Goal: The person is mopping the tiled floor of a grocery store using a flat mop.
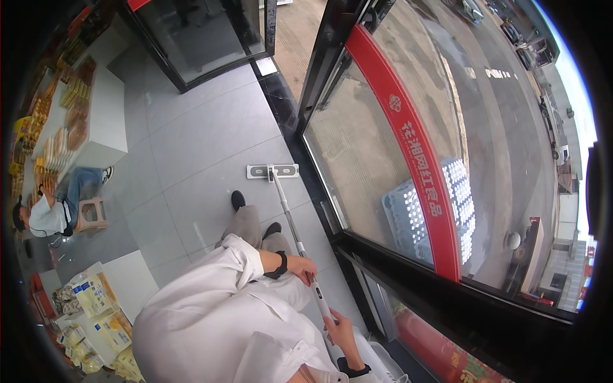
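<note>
A flat mop with a white and grey rectangular head (258,171) rests on the tiled floor in front of my feet. Its pole (290,221) slants back toward my body. Partway up, my left hand (300,269) is wrapped around the pole. My right hand (340,329) grips the white upper handle (321,298), lower in the picture and closer to me. Both wrists wear dark bands. The mop head's right end lies close to the black door sill (313,189).
A glass door with a red lettered band (407,143) stands along the right. Outside are stacked bottle packs (407,210). At left, a person (52,213) sits on a stool (92,214) beside a food display counter (106,107). Packaged goods (98,299) lie on a stand at lower left.
</note>
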Motion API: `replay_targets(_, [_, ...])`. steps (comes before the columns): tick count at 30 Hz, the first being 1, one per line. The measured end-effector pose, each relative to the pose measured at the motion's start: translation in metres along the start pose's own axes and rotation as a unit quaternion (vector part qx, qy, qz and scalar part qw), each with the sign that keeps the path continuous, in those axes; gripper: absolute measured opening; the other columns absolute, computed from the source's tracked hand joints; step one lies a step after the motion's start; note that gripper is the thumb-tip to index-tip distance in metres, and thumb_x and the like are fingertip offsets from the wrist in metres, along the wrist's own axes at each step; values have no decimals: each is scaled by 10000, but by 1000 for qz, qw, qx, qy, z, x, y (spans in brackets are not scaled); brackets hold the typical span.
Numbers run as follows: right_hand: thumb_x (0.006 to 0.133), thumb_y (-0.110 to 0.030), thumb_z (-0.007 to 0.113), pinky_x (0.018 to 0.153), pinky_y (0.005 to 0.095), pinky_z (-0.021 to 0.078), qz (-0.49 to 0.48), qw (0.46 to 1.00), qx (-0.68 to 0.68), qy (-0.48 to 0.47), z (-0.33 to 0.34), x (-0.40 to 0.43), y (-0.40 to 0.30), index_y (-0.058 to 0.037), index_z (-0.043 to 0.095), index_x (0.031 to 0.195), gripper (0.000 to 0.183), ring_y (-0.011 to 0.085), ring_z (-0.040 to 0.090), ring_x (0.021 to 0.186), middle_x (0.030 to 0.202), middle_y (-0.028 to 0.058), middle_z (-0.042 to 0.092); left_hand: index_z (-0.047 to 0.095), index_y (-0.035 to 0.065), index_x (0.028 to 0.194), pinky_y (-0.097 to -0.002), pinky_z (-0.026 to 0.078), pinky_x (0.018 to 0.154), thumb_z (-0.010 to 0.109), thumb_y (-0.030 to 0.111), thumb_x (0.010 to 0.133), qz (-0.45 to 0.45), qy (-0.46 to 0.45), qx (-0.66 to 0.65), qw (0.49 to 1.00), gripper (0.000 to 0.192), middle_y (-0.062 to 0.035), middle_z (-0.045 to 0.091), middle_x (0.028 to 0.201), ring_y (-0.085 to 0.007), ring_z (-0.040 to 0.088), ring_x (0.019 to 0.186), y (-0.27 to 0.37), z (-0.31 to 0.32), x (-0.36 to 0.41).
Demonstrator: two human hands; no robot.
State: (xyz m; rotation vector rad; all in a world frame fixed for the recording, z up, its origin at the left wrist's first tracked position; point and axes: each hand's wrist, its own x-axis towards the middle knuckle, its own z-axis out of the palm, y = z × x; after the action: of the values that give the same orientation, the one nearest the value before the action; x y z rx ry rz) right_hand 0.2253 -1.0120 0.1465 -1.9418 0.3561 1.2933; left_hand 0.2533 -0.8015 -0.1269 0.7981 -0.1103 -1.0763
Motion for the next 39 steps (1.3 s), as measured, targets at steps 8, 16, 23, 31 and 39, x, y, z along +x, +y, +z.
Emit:
replay_targets(8, [855,-275,625,482,311,438,-54,992,-95,59,43,20,48,15,525,1258,507,140,576,505,591,130,613,565,-47,838,-333,586,671,601,16,769,-124,84,-147,978,101,-225,652,817,-296,685,749,-50,-11,0])
replay_targets(16, [885,-242,580,431,290,418,-109,989,-83,49,86,124,0,21,502,1282,483,122,531,460,594,85,589,589,-82,806,-413,575,591,575,141,736,-131,357,-98,920,234,-213,629,758,-320,667,661,14,-91,-34])
replay_targets(23, [895,-214,549,344,308,399,-163,983,-76,38,115,221,-80,32,488,1285,465,153,517,361,566,68,580,601,-85,784,-365,548,494,591,121,741,-95,600,19,794,210,-178,635,715,-288,661,597,66,-172,-52])
replay_targets(31, [893,-210,564,347,296,388,-156,987,-35,18,109,154,-97,13,476,1303,475,119,510,366,575,63,584,609,-103,797,-352,572,552,600,77,751,-92,498,3,862,186,-181,642,759,-289,668,628,84,-131,-78])
replay_targets(39, [861,-190,603,469,278,407,-171,980,-76,64,56,30,-17,15,562,1220,416,111,533,479,595,66,611,564,-38,1005,-333,559,795,457,-136,824,97,6,305,947,231,-180,644,950,-255,662,893,33,-33,-66])
